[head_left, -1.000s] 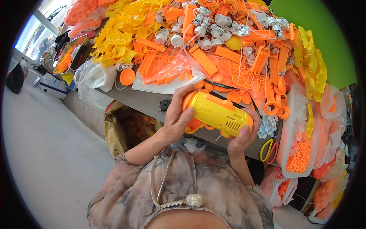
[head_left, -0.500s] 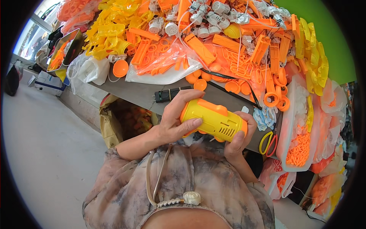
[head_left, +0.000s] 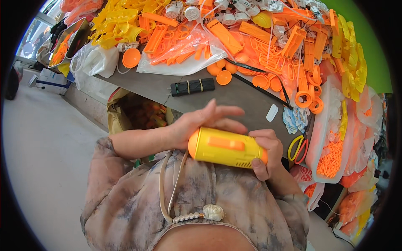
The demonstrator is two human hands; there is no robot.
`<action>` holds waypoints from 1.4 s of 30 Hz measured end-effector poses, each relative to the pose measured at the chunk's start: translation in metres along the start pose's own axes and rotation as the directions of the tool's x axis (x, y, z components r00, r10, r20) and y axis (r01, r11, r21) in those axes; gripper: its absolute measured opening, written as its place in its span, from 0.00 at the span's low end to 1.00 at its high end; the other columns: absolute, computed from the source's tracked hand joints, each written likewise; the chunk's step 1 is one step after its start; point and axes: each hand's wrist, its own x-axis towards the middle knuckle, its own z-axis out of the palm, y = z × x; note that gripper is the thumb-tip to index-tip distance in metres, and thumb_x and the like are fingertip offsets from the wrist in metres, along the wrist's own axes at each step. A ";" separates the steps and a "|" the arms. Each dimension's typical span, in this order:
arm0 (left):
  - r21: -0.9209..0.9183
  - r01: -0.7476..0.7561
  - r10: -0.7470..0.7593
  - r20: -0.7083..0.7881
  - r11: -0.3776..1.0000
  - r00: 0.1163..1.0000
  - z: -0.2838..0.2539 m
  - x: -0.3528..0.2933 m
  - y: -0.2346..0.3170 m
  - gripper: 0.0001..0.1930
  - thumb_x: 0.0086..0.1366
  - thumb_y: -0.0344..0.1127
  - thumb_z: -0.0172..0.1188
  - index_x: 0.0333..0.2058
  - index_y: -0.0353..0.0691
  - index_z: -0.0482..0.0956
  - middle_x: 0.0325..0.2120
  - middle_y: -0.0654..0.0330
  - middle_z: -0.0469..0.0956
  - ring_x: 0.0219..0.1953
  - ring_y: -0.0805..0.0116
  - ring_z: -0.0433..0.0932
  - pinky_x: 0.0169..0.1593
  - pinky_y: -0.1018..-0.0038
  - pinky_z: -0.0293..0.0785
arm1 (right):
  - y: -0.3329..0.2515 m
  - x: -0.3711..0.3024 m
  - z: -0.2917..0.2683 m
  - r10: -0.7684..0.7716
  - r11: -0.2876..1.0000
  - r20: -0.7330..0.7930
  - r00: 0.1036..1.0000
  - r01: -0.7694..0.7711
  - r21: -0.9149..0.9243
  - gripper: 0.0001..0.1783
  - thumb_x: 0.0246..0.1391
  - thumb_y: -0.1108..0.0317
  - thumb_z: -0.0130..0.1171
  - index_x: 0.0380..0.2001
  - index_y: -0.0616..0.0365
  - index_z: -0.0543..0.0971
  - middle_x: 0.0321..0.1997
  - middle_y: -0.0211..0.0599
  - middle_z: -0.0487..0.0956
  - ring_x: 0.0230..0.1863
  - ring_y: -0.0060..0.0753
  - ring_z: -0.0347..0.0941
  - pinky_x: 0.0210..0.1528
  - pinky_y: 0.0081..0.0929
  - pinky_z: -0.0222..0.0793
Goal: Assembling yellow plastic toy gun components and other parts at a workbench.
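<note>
A yellow plastic cylinder (head_left: 226, 155) with orange ends, an orange raised strip and small vent slots lies level in front of my chest. My right hand (head_left: 268, 152) grips its right end, the thumb below and the fingers on top. At the other end, my left hand (head_left: 197, 123) has its fingers stretched out and slightly blurred, and the palm rests by the orange end. On the grey table beyond my left hand is a black screwdriver-like tool or battery pack (head_left: 192, 87) with bands around it. A small white oval piece (head_left: 272, 112) lies beyond my right hand.
Orange parts (head_left: 226, 37), yellow shells (head_left: 119, 25) and white motor units (head_left: 240, 12) are heaped at the back. To the right stand scissors (head_left: 297, 149), sticker pieces (head_left: 295, 120) and a clear bin (head_left: 331, 161) of small orange parts. A paper bag (head_left: 118, 117) sits below the table edge.
The cylinder has come closer to my chest and rolled, so its orange strip faces up. My left fingers have let go of it and spread. My right hand keeps its grip.
</note>
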 end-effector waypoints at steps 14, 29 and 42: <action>0.472 -0.063 0.103 -0.060 0.879 0.993 0.013 0.012 0.028 0.32 0.69 0.57 0.38 0.40 0.29 0.76 0.36 0.52 0.79 0.38 0.67 0.77 0.44 0.73 0.73 | -0.005 0.014 0.007 -0.207 0.977 -0.222 0.953 0.214 0.010 0.18 0.55 0.61 0.42 0.39 0.65 0.72 0.39 0.54 0.73 0.37 0.50 0.71 0.37 0.40 0.70; 0.855 -0.263 0.525 -0.012 0.447 0.851 -0.040 0.026 -0.002 0.33 0.58 0.38 0.65 0.58 0.36 0.58 0.48 0.57 0.69 0.52 0.70 0.68 0.57 0.72 0.64 | 0.054 0.003 0.039 0.479 0.872 -0.595 0.646 -0.431 0.234 0.10 0.60 0.69 0.45 0.38 0.64 0.72 0.39 0.35 0.73 0.39 0.21 0.66 0.44 0.20 0.61; 0.756 -0.287 0.593 -0.163 0.589 0.788 -0.047 0.046 -0.003 0.26 0.63 0.35 0.59 0.55 0.35 0.57 0.45 0.57 0.71 0.45 0.72 0.72 0.49 0.75 0.71 | 0.057 0.005 0.014 0.562 0.827 -0.410 0.718 -0.493 0.269 0.33 0.63 0.44 0.40 0.53 0.65 0.63 0.46 0.39 0.69 0.48 0.27 0.64 0.54 0.24 0.58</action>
